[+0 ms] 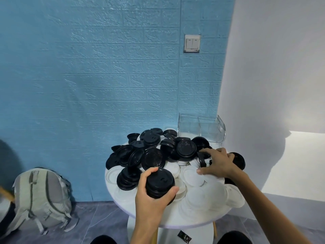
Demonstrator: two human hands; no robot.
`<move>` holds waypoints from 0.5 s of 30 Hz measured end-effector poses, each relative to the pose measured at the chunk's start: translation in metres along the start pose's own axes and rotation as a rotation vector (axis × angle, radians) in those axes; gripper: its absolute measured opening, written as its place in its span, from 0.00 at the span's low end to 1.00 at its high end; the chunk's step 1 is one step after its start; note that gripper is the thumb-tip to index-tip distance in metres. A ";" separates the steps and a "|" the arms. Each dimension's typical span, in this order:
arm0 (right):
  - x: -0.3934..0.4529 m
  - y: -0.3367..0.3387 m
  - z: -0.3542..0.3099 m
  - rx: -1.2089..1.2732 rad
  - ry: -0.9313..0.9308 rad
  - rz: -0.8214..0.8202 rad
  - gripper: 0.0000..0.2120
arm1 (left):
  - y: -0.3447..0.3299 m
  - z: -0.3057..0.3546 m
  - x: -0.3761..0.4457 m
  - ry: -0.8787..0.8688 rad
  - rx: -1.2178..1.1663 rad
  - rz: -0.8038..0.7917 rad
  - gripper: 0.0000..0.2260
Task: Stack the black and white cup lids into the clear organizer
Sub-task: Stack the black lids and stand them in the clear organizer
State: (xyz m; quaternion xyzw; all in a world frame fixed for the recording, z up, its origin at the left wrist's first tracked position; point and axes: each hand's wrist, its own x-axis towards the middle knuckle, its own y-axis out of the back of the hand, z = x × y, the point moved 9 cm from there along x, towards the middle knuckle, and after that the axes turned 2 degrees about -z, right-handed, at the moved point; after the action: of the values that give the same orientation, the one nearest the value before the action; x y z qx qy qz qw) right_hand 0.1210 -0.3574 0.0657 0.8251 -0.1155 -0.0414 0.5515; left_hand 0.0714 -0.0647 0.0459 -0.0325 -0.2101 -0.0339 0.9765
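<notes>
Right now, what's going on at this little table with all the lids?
A person is sorting cup lids on a round white table. The left hand grips a stack of black lids, while the right hand reaches into the mixed pile and pinches another black lid. Loose white lids lie heaped near the front. The clear organizer at the back looks empty.

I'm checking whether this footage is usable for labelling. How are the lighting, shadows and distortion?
Head view: light is soft and even, with a dark shadow cast on the white wall at right; wide-angle bending curves the wall edges; the clear organizer reads faintly against the wall; the left hand and its stack of black lids are sharp, as is the right hand.
</notes>
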 end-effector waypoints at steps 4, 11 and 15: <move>-0.005 0.009 0.004 0.099 0.006 0.064 0.36 | 0.001 -0.001 0.000 -0.004 0.002 -0.005 0.34; -0.050 0.037 -0.080 0.373 0.307 0.038 0.37 | -0.005 -0.002 0.000 0.030 -0.013 -0.010 0.38; -0.071 0.022 -0.136 0.417 0.490 -0.091 0.35 | -0.006 -0.003 0.001 0.046 -0.021 -0.007 0.42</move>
State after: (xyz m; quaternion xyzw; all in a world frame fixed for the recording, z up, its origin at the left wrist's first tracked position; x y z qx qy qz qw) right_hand 0.0756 -0.2259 0.1344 0.9101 0.0515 0.1583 0.3794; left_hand 0.0729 -0.0714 0.0435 -0.0410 -0.1873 -0.0405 0.9806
